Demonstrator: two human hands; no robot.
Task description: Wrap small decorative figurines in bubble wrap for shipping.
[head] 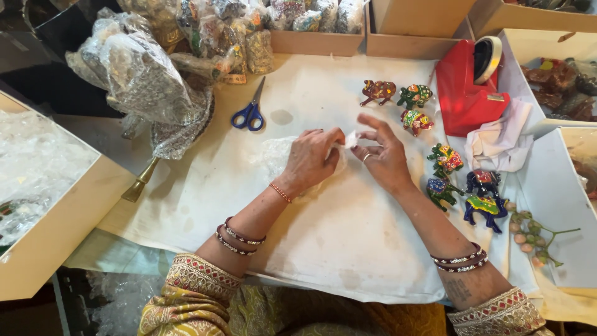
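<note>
Far left, an open cardboard box [46,236] holding clear plastic wrap. Next to it, top left, a heap of crumpled bubble wrap [140,74] spills over a brass-coloured handle [142,180] lying on the white cloth [348,242] that covers the table. Blue-handled scissors [250,112] lie closed on the cloth, just right of the heap, well apart from the hands. Centre: left hand [309,158] rests on a sheet of clear bubble wrap [273,155], fingers curled and pressed together, pinching a small white wrapped piece [350,139] at its left edge. Right hand [380,155] meets it from the other side; thumb and forefinger pinch the same piece, the other fingers loosely spread, a ring on one. The piece sits between the two hands, just above the cloth; what is inside cannot be made out. Both wrists carry bangles. Right of the hands, a scatter of small painted animal figurines [415,96], brown, green, red and blue, stands on the cloth in a loose line running down to a blue horse [484,202]. Behind them a red tape dispenser [466,93] with a roll on top. Beside it crumpled white paper [497,143]. Far right, white open boxes [553,186], and a sprig of pale buds [532,236] just beside the horse.
</note>
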